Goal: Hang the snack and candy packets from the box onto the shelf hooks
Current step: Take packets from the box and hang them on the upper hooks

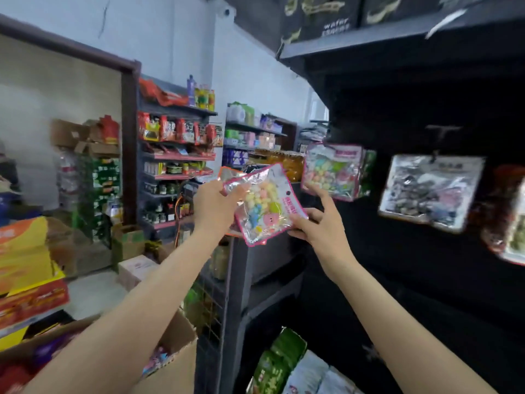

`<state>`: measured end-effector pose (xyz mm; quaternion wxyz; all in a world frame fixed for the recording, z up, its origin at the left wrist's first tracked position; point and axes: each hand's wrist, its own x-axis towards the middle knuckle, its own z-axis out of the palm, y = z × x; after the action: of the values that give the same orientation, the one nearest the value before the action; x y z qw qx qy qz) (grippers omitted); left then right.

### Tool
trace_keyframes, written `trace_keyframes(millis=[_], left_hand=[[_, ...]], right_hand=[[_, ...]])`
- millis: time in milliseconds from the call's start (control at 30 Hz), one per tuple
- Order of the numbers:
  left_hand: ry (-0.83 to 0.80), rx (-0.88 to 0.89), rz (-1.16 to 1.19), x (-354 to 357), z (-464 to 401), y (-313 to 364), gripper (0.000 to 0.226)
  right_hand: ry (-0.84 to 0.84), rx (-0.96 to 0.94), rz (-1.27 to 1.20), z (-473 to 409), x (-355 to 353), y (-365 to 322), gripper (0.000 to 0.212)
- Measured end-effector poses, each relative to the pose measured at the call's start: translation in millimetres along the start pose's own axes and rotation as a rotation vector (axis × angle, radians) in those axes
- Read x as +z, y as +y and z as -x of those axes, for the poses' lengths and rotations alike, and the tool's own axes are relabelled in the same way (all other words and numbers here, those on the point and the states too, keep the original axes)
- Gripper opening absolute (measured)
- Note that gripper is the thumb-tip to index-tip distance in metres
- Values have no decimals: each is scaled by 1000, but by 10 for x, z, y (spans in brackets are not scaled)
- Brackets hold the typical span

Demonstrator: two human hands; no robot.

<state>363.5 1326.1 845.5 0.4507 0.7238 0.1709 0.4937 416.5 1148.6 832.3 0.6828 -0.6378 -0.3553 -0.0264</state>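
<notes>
Nearest us, at the bottom left, sits the open cardboard box (170, 362) with more bright packets inside, so we judge the job is partly done. Both arms reach up from there toward the dark shelf (412, 46).

Our left hand (214, 207) grips the upper left corner of a clear candy packet (262, 204) with a pink border, fingers curled over its edge. Behind it we see the edge of what looks like a 2nd packet, though we cannot tell for sure. Our right hand (321, 226) pinches the packet's lower right corner with thumb and lower fingers, while the index finger stretches up toward the hanging packet (333, 172) of the same sweets just beyond.

To do this step well, we should turn the tilted packet upright, bring its small punched hole level with the hook, and slide it on in front of that matching packet. The hook itself is lost in blur and shadow, so we would feel for its tip with the right index finger before pushing.

Further right hangs a grey packet (430, 191), and another packet (511, 223) is cut off at the frame edge. The hanging packets sit close together, so a careless push could knock one loose. Below, green bags (277, 362) rest on a lower shelf. Far back, stocked shelves (177, 155) line the wall.
</notes>
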Motion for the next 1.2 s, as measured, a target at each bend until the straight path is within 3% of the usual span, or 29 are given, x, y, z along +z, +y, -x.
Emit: trace_keyframes(millis=[133, 233, 333, 467, 633, 1200], left_hand=[[-226, 54, 71, 187, 6, 268, 44], [-348, 97, 48, 257, -80, 405, 42], [-369, 152, -53, 296, -188, 504, 39], [-259, 222, -256, 313, -324, 535, 23], [-75, 255, -316, 281, -319, 620, 15], [19, 440, -488, 243, -210, 726, 22]], right_hand=[[293, -183, 149, -239, -159, -206, 36], [254, -202, 338, -426, -221, -398, 29], [185, -269, 463, -594, -261, -526, 28], [247, -296, 470, -756, -359, -605, 28], [249, -298, 550, -874, -405, -622, 29], [188, -179, 704, -1028, -434, -621, 38]])
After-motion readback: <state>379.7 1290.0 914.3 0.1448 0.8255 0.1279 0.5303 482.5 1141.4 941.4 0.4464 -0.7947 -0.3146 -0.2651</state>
